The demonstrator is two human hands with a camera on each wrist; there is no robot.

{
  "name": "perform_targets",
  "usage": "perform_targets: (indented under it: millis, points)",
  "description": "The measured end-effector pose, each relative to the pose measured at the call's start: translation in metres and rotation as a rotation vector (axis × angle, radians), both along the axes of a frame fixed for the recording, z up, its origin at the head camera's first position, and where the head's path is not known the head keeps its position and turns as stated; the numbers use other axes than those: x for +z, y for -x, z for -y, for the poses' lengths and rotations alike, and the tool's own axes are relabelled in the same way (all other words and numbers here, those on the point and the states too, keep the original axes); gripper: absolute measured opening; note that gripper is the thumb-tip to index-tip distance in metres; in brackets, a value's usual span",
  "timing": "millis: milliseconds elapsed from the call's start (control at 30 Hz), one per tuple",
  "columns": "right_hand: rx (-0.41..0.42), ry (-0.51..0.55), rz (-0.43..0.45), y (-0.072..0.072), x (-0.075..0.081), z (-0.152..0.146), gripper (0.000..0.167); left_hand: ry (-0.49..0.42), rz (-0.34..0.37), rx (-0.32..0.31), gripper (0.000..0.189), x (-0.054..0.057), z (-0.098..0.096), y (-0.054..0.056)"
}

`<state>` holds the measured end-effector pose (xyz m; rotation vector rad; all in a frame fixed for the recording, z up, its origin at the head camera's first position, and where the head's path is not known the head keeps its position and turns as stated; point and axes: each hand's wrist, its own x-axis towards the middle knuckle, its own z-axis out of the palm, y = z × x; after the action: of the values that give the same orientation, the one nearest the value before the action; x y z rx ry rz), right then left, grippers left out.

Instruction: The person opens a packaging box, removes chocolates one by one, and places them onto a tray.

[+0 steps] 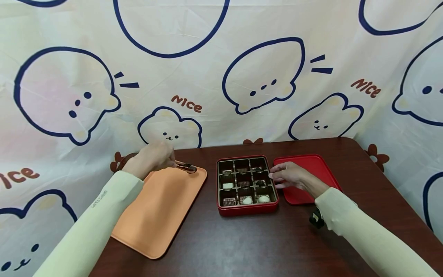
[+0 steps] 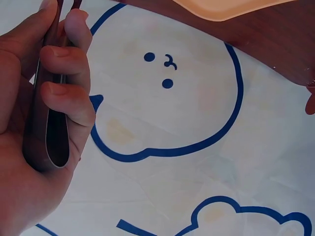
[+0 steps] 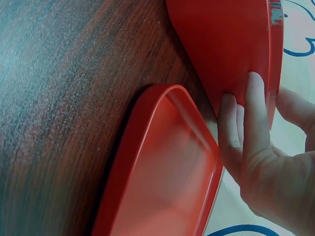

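In the head view, my left hand (image 1: 150, 159) grips metal tongs (image 1: 187, 167) above the far end of an orange tray (image 1: 155, 219). The left wrist view shows fingers curled round the tongs (image 2: 37, 125); nothing is visible between their tips. A red box (image 1: 247, 211) with a grid of compartments stands mid-table. Chocolates (image 1: 246, 200), some dark and some pale, sit in it. My right hand (image 1: 290, 176) touches the box's right side, fingers fairly straight against the outer wall (image 3: 221, 44) and thumb near the rim.
A red lid (image 1: 315, 165) lies on the table right of the box, partly under my right hand; its raised rim (image 3: 135, 132) faces up. The dark wooden table (image 1: 221, 246) ends at a cartoon-printed cloth (image 1: 214, 77) behind.
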<state>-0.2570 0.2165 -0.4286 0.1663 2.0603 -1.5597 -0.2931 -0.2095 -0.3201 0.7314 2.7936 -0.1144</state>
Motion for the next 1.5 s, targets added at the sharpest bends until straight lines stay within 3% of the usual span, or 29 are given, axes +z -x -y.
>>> perform_targets:
  millis: [200,533,800,1267,1500]
  points:
    - [-0.004,-0.003,0.005,0.000,0.000,0.000,0.051,0.017,0.029,0.025,0.025,-0.010,0.004,0.001]
    - [-0.001,-0.006,0.003,-0.001,0.001,0.000,0.052,0.056,0.039,0.063,0.013,-0.017,0.005,0.001]
    - [0.005,-0.005,-0.005,-0.001,-0.001,0.000,0.052,0.074,0.029,0.068,0.020,-0.020,0.008,0.000]
    - [-0.006,-0.001,-0.005,0.000,-0.002,0.000,0.050,0.086,0.093,0.114,0.023,-0.022,0.008,0.001]
    - [-0.007,-0.006,0.000,0.001,-0.002,0.000,0.052,0.057,0.044,0.085,0.030,-0.021,0.008,0.001]
